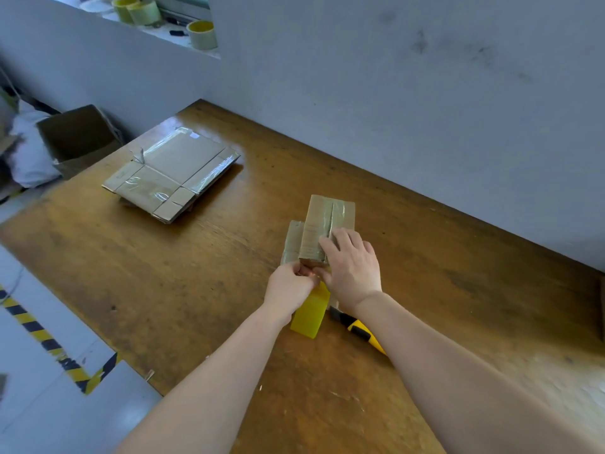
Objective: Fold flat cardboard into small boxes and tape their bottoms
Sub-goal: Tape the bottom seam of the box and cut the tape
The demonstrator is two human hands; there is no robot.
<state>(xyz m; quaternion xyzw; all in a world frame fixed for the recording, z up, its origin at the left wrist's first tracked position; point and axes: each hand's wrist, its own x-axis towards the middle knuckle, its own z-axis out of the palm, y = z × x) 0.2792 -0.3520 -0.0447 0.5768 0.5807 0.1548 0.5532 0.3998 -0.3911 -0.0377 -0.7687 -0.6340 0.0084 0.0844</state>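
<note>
While both hands meet at the near end of a small cardboard box (327, 224), the head view shows that box lying on the wooden table (196, 290) with its long axis running away from the person and slightly to the right, its taped face turned up and a tape seam running lengthwise down the middle. The right hand (352, 267) lies flat over the near right part of this face, fingers spread and pressing down rather than closed around anything. The left hand (289, 285) is pinched narrowly at the box's near edge; what it pinches is too small to tell. Just under the two hands, nearer the person, stands a yellow block (311, 314), and right of it a yellow and black utility knife (360, 329) lies partly under the right forearm. Well apart, beyond and left of the hands, rests a stack of flat cardboard (170, 172) bound in clear tape.
</note>
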